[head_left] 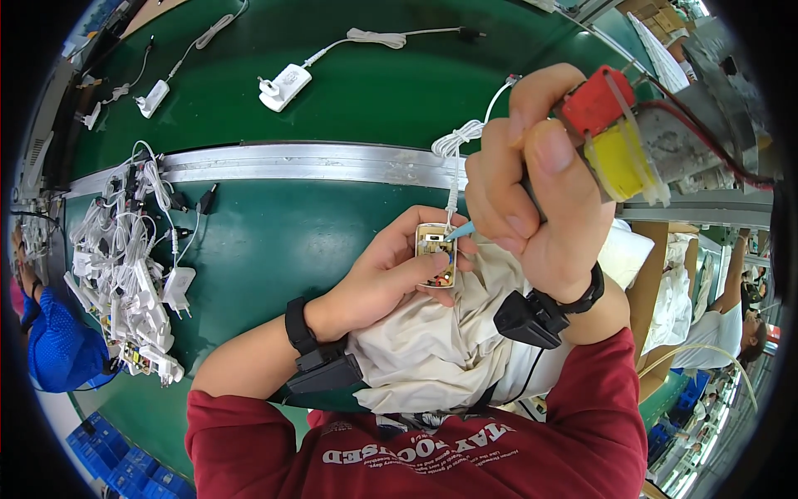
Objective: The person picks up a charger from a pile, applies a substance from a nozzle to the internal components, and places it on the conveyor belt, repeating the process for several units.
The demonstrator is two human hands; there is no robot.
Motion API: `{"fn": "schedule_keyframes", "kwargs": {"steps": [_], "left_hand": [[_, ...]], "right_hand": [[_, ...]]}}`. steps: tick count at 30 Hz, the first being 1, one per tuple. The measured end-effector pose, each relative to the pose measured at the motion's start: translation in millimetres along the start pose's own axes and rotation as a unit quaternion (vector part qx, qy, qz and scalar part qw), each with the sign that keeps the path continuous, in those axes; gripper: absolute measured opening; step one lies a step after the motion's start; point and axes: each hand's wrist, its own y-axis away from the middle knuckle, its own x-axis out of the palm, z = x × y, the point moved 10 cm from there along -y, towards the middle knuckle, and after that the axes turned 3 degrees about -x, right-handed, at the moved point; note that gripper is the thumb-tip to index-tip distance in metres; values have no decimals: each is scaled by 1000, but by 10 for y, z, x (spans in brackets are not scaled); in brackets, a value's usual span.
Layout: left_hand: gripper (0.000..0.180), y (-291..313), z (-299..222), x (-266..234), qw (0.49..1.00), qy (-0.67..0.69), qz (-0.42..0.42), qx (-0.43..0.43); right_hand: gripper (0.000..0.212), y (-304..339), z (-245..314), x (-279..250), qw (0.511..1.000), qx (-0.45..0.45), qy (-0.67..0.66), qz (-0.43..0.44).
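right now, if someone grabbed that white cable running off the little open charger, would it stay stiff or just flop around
Probably floppy: the white cable lies in loose loops above the open charger that the left hand holds. It looks thin, so likely light. A tug might drag the charger, since the cable seems attached to it, though the right hand hides part of it.

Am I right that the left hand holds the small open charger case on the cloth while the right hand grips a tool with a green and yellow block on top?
Not quite. In the head view the block on the tool is red and yellow, not green. The rest holds: the left hand holds the open charger case over the cloth, and the right hand grips the tool.
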Motion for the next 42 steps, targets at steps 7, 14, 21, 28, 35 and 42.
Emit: {"fn": "schedule_keyframes", "kwargs": {"steps": [7, 14, 21, 28, 35, 42], "left_hand": [[35, 10, 12, -11, 1000, 1, -5, 3], [36, -2, -2, 4, 1000, 23, 5, -1], [36, -5, -61, -35, 996, 87, -5, 6], [36, 16, -98, -73, 995, 96, -4, 23], [37, 29, -123, -57, 995, 91, -4, 30], [38, 9, -107, -70, 994, 105, 5, 28]], "right_hand": [[26, 8, 0, 11, 1000, -2, 0, 4], [26, 10, 44, 24, 1000, 26, -1, -17], [26, 103, 38, 60, 999, 40, 18, -14], [27, 88, 77, 110, 998, 34, 47, 4], [27, 82, 84, 140, 997, 30, 60, 44], [27, 86, 107, 134, 998, 31, 48, 22]]}}
